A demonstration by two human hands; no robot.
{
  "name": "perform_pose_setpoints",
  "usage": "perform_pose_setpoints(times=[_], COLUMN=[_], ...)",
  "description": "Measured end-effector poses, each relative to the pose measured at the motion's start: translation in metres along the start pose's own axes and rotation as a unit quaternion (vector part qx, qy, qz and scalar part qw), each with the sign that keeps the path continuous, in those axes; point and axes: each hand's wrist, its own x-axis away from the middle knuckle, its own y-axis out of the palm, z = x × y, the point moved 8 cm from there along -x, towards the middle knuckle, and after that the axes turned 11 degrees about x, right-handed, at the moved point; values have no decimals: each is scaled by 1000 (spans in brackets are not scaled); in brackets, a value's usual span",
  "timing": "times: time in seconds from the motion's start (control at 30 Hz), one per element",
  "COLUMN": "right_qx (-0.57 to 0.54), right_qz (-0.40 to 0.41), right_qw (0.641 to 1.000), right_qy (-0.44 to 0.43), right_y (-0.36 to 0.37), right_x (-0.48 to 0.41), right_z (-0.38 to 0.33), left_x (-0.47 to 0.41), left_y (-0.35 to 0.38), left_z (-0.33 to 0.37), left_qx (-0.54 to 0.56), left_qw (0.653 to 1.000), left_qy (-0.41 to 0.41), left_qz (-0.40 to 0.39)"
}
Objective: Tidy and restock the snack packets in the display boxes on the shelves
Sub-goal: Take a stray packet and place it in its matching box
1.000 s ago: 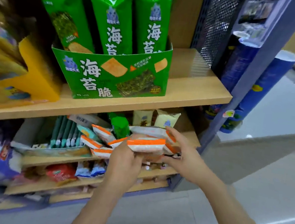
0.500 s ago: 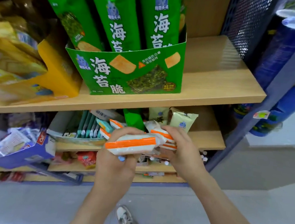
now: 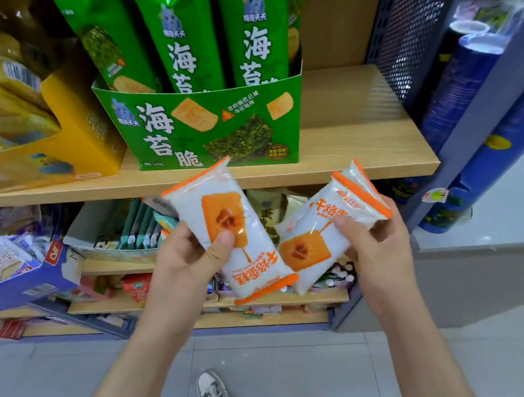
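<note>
My left hand (image 3: 187,256) grips a white snack packet with orange edges (image 3: 217,208), thumb on its front, held in front of the shelf edge. My right hand (image 3: 376,244) holds more of the same white and orange packets (image 3: 332,226), at least two stacked, tilted toward the left one. Both bundles hang in the air below the upper wooden shelf (image 3: 357,150). On that shelf stands a green seaweed cracker display box (image 3: 196,129) holding tall green bags (image 3: 175,31).
A yellow display box (image 3: 75,131) of yellow packets sits left of the green box. Lower shelves hold a box of teal packets (image 3: 140,227) and a tipped blue box of small packets (image 3: 17,271). Blue tubes (image 3: 488,149) stand right of the perforated shelf end.
Both hands lifted the orange-edged packets out from the lower shelf and up, then split them apart and turned them face up, one bundle in each hand.
</note>
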Motion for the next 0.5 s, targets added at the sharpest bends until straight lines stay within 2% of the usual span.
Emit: perform_pose_setpoints(times=[0.33,0.43,0.5], right_qx=[89,81,51], right_qz=[17,1,-11], right_qw=[996,996,994], right_qy=[4,38,94], right_y=[8,7,7], right_x=[28,34,40], right_z=[11,19,27], left_x=[14,24,28], left_y=[70,79,84], left_z=[-46,-57,-66], left_qx=[-18,-42,-61], left_qw=[986,981,980], left_qy=[-107,-119,-122], left_qz=[-123,-147,-143])
